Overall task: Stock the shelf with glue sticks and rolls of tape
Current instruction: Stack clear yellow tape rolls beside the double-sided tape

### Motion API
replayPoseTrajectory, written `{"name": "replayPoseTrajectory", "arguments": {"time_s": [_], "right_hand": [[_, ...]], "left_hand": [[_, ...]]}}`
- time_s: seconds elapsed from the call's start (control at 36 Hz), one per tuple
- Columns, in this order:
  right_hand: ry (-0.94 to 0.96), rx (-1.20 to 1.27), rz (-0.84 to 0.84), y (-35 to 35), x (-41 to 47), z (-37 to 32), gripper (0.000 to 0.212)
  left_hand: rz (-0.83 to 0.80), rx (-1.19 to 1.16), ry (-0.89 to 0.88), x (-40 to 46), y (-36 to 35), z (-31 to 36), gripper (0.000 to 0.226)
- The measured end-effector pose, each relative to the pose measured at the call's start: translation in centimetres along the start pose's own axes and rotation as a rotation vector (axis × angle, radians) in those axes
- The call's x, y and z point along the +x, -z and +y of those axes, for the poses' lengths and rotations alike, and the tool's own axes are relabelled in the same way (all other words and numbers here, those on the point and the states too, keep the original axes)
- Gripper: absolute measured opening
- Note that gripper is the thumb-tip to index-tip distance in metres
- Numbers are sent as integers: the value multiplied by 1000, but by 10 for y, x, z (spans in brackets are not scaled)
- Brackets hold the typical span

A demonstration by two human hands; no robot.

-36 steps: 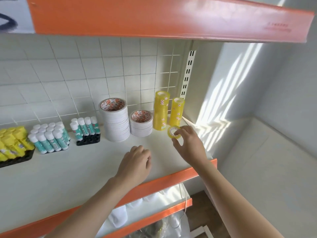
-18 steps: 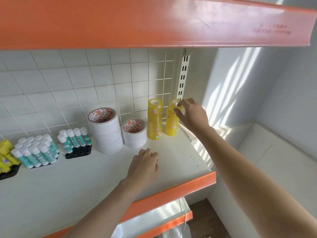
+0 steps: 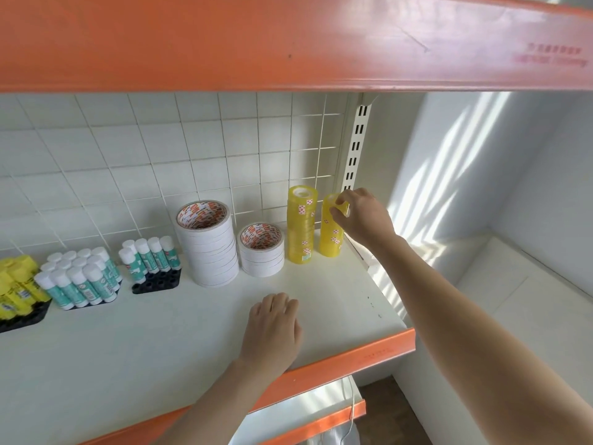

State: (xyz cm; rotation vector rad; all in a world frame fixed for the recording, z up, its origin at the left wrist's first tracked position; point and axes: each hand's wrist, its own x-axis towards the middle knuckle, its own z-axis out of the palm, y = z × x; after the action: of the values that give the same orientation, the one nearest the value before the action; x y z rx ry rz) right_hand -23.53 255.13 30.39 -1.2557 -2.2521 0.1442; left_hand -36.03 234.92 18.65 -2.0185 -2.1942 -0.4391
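White shelf (image 3: 192,342), sunlit corner wall (image 3: 449,175)

1. A white wire grid panel (image 3: 199,162) backs the bay.
2. A slotted white upright rail (image 3: 355,149) stands at the right end of the grid.
3. An orange-edged board (image 3: 288,43) spans overhead.
4. A white wall (image 3: 481,162) to the right carries striped sunlight.
5. A white cable (image 3: 352,409) hangs below, at the lower orange edge.

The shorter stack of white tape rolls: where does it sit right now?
In the head view, the shorter white stack stands mid-shelf, between the taller white stack and the yellow tape stack.
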Motion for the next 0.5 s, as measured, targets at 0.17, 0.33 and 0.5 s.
{"name": "replayPoseTrajectory", "arguments": {"time_s": [0.17,0.33,0.5], "right_hand": [[-19,54,-20,-1,0,1,29],[-42,101,-21,-1,1,1,26],[-67,94,-23,-1,2,2,27]], "left_hand": [[27,-31,22,-1,-3,0,26],[15,-42,35,-1,-5,-1,27],[10,-52,46,-2,-3,-1,28]]}}
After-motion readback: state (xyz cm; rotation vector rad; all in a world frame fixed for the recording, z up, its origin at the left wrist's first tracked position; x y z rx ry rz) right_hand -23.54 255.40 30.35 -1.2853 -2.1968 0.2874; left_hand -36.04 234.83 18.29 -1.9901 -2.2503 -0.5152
